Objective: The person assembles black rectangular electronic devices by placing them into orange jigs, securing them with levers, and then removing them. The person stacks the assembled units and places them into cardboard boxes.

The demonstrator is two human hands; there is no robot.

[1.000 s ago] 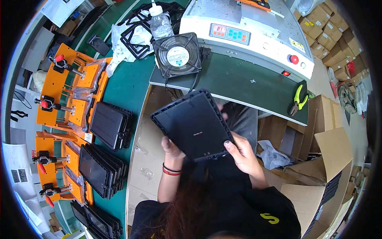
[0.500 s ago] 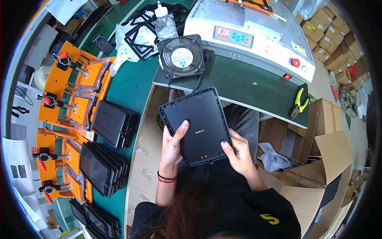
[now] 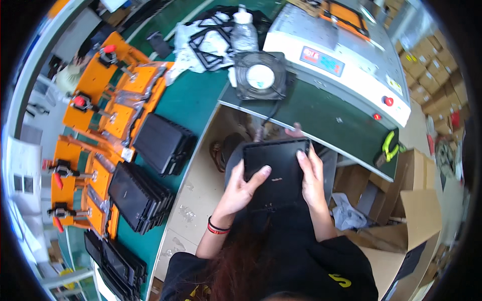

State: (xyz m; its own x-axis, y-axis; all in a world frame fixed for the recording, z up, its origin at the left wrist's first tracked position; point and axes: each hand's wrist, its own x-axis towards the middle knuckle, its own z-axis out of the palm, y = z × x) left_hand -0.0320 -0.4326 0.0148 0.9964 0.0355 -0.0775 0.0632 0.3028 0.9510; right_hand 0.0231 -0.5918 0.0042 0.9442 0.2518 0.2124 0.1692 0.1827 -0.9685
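The left hand (image 3: 240, 193) and right hand (image 3: 312, 173) pinch a black panel (image 3: 273, 175) at opposite sides, thumbs on its upper face — the panel is above the lap. Step in hand: a two-handed hold; any move would seem to call for even support. The panel is flat, rectangular, apparently smooth plastic. Left: stacked black cases (image 3: 140, 198) on the smooth green counter (image 3: 195, 103), beside orange clamps (image 3: 83, 108). Far: a square-framed fan (image 3: 260, 78).

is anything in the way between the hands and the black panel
Nothing visible is: the left hand and the right hand both grip the panel directly, one at each side. The fan sits on the bench beyond the panel, not between it and either hand.
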